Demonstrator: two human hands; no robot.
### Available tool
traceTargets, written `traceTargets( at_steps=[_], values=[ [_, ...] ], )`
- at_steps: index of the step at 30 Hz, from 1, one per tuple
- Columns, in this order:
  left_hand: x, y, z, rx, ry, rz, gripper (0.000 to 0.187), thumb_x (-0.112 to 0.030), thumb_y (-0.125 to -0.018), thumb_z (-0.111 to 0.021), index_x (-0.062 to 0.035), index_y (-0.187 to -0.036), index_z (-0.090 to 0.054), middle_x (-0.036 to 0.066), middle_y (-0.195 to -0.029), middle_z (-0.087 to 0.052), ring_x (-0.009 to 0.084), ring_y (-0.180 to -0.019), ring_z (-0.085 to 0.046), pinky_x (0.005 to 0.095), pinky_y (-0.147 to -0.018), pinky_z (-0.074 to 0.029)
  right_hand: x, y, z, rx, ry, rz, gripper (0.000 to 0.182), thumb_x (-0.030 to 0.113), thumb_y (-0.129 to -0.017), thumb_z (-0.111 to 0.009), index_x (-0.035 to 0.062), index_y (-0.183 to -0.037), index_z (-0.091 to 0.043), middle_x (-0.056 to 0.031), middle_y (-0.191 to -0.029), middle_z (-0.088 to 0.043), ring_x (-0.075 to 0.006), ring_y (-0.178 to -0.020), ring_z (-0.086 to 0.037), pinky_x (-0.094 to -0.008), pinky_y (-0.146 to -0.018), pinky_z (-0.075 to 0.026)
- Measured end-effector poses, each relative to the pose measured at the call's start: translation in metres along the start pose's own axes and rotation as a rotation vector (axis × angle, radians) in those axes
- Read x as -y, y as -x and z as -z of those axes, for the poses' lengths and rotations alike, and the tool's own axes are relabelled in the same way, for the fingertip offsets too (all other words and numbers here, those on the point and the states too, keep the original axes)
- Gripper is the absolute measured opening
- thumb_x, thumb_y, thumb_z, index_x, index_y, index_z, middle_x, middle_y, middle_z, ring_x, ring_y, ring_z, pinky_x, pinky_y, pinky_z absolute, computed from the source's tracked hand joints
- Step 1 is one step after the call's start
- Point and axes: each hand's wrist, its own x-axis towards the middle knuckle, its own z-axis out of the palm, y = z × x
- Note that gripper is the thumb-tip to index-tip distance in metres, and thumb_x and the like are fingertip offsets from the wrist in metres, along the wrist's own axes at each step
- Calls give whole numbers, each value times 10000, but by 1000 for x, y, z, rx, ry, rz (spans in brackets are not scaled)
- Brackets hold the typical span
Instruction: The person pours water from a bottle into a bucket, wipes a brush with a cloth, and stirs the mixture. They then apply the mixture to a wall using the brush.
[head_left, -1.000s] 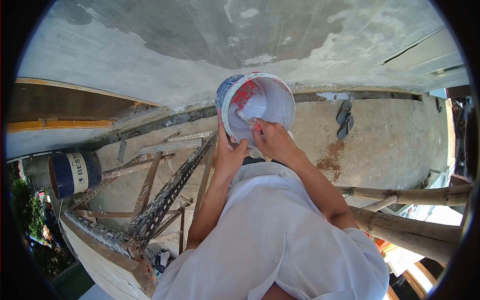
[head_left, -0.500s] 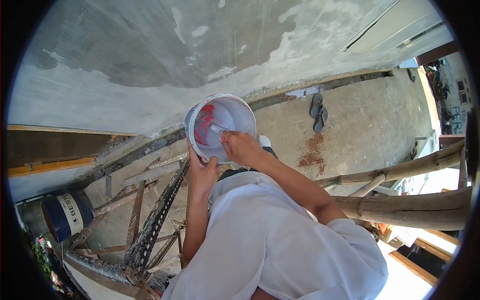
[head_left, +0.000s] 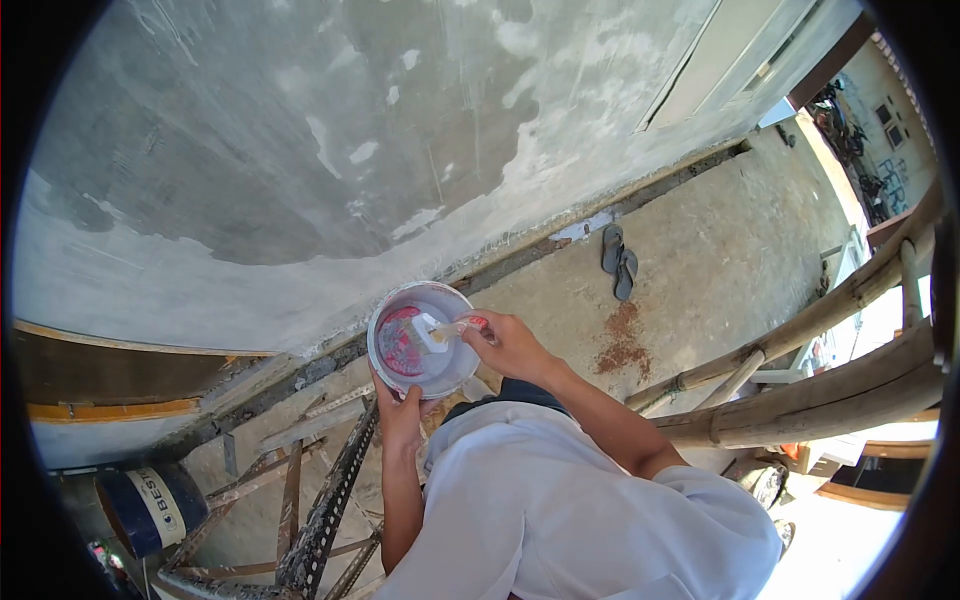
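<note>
Bare forearms (head_left: 592, 420) stretch forward; left hand (head_left: 404, 416) grips, thumb uppermost; right hand (head_left: 512, 347) clasps, fingers curled

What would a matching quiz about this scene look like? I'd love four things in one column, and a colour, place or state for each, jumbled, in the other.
Things
1. Bucket
2. Handled tool
3. Sandals
4. Drum

Descriptions
A. Lying on the floor near a reddish-brown patch
B. Gripped by the right hand
C. Dark blue, with a pale lettered band
D. Held by the left hand, its inside smeared with red

Right pairs: 1-D, 2-B, 3-A, 4-C
</note>
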Motion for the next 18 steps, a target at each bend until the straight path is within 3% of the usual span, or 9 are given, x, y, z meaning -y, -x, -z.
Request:
traceTargets(
  at_steps=[3,9,18],
  values=[
    [4,-2,3,-10,-31,-1,824,151,-908,-430,-251,-1559,-122,150,-1465,-396,331,-1232,-564,491,-881,-612,-5,7,1,-61,17,39,295,181,-995,-591,-29,-1192,-654,-178,-947,-725,-198,-852,-698,-340,-796,-558],
    [7,-4,2,-17,-48,12,816,135,-909,-446,-241,-1560,-129,142,-1449,-414,311,-1208,-580,438,-850,-626,-19,17,-5,-106,68,77,282,173,-997,-588,-27,-1184,-654,-186,-956,-726,-212,-864,-704,-351,-805,-563],
    [3,1,4,-22,-81,-2,843,125,-896,-460,-240,-1573,-115,127,-1446,-425,277,-1207,-581,376,-811,-630,-46,21,-7,-34,-105,-166,280,142,-1028,-533,-37,-1231,-604,-123,-1026,-715,-170,-938,-692,-307,-845,-552]
  ],
)
